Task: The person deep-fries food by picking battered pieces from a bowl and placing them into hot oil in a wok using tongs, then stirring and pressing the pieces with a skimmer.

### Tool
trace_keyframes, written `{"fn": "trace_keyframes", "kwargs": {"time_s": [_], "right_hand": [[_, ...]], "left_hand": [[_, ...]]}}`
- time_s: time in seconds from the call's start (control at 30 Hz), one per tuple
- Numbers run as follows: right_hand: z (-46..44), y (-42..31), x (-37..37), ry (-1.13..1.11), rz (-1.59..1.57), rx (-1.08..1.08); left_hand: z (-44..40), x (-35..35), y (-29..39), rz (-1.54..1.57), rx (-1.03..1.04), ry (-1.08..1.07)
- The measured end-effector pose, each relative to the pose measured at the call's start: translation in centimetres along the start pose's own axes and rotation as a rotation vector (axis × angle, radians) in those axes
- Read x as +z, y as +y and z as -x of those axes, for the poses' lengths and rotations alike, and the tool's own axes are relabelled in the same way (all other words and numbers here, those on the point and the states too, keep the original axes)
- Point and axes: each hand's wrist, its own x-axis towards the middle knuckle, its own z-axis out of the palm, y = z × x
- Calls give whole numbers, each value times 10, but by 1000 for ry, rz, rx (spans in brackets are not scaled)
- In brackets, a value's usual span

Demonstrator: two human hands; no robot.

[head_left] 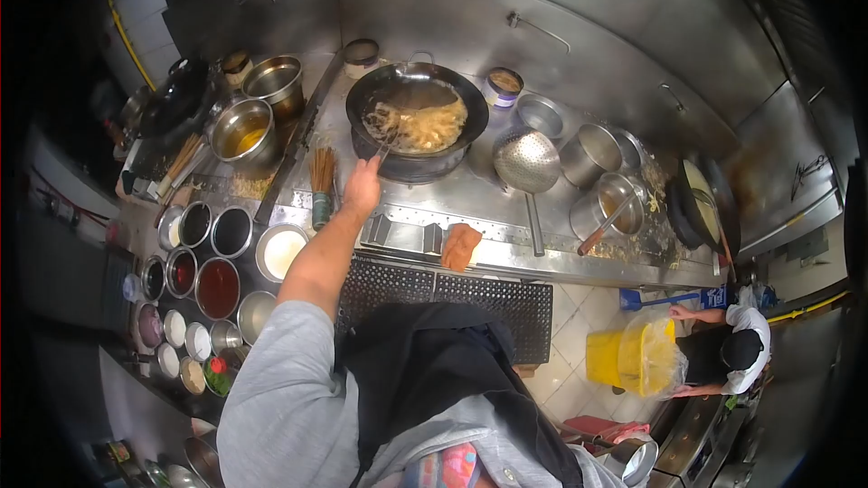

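Observation:
My left hand (363, 183) reaches forward over the front rim of a large black wok (475, 99) on the range. It is closed around the handle end of a thin metal utensil (386, 148). The utensil's far end goes into the wok, where pale golden pieces of food (429, 125) lie in bubbling oil. What kind of utensil it is, I cannot make out. A bamboo brush (323, 172) with a green-wrapped handle stands just left of the hand. My right hand is out of view.
A perforated strainer (527, 161) and metal pots (590, 154) sit right of the wok. An orange cloth (461, 247) lies on the front edge. Several sauce containers (219, 289) stand at left. A person (741, 348) handles a yellow bin (615, 357) at right.

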Motion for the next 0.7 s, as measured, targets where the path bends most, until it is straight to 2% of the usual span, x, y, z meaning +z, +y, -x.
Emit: {"fn": "trace_keyframes", "kwargs": {"time_s": [0.2,0.3,0.37,0.4,0.47,0.53,0.6,0.63,0.7], "right_hand": [[-10,-2,-5,-12,17,-17],[-23,6,-12,-33,40,-34],[-34,5,-20,-64,72,-61],[-42,7,-26,-80,95,-79],[-54,12,-37,-117,141,-112],[-67,19,-50,-143,192,-146],[-82,25,-66,-169,242,-183],[-88,25,-75,-188,282,-208],[-109,25,-97,-274,558,-417]], "left_hand": [[7,13,-19,-60,49,-38],[30,-2,-5,-99,-30,-141],[43,-10,1,-70,121,214],[54,-13,-1,-83,98,229],[81,-18,-5,15,89,442],[127,-23,-7,67,-35,385],[177,-10,-31,-14,-196,174],[207,4,-46,53,-266,137],[279,32,-84,36,-503,-254]]}}
